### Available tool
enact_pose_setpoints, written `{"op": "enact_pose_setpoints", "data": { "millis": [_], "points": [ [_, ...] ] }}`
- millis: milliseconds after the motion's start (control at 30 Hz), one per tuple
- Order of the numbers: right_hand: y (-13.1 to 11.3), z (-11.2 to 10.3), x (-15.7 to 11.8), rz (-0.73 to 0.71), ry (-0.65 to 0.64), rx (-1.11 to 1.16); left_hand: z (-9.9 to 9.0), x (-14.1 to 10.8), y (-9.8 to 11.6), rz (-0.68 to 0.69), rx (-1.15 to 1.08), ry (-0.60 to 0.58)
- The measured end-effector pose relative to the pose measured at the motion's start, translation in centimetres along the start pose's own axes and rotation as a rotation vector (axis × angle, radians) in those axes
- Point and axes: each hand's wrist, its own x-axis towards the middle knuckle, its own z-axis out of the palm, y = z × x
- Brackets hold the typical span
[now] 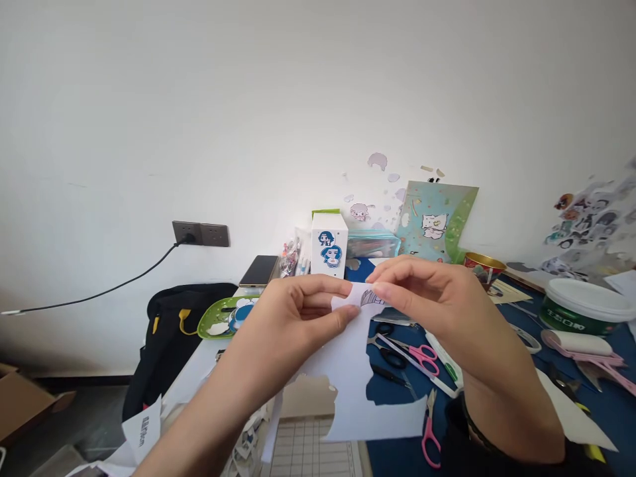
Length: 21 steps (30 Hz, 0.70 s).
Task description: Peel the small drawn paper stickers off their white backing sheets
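A white sheet of paper [350, 377] with ragged cut-outs along its edges hangs in front of me above the desk. My left hand [298, 324] pinches its upper left part between thumb and fingers. At the top right corner, my right hand [442, 308] has thumb and fingertips closed on the paper, beside a small dark line drawing [370, 298]. The fingers partly cover that drawing. Below the hands lie black-handled scissors [392, 358], pink-handled scissors [431, 440] and a black pen-like tool [390, 376].
A white box with stickers [328, 248] stands at the back, by a phone [259, 271]. A green tray [213, 321] sits left, above a black bag [169, 331]. To the right are a lidded tub [586, 308] and a pink lint roller [581, 344].
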Motion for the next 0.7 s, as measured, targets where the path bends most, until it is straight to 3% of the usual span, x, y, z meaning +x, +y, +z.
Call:
{"op": "enact_pose_setpoints", "data": {
  "millis": [333,700],
  "points": [
    [-0.9,0.5,-0.2,0.138,0.056,-0.002,0.4,0.0,-0.1,0.008,-0.078,-0.005],
    [-1.2,1.0,-0.3,0.110,0.115,-0.105,1.0,-0.4,0.3,-0.012,-0.080,0.077]
  ]
}}
